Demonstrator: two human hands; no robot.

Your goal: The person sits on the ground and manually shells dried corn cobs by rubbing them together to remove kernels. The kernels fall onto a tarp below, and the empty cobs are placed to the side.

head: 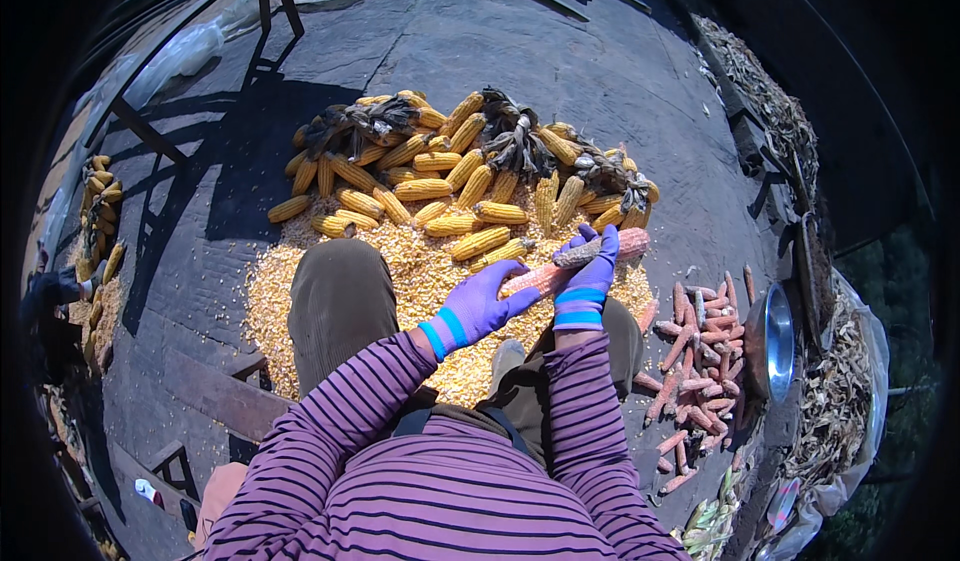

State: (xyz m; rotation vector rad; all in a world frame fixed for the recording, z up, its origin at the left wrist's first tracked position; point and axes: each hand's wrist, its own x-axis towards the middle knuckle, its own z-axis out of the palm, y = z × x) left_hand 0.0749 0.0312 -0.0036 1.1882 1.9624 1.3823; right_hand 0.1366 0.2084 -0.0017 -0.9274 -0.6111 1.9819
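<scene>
Both my hands wear purple gloves with blue cuffs. My left hand (484, 302) grips the lower left end of a pinkish corn cob (541, 279) above my lap. Across its upper right end closes my right hand (589, 279), where a darker greyish cob (577, 253) also lies. A pink cob end (634, 243) sticks out past the right fingers; whether it belongs to the same cob is hidden by the hand. Loose yellow kernels (420, 261) spread between and around my knees. Just beyond them is a heap of yellow corn ears (420, 162), some tied by dried husks (517, 137).
Stripped pink cobs (701, 366) are piled at the right, beside a metal basin (778, 343) tilted on its side. Dried husks (832, 403) line the right edge. At the left are a wooden bench (217, 392), another corn pile (97, 208) and a person's arm (64, 291).
</scene>
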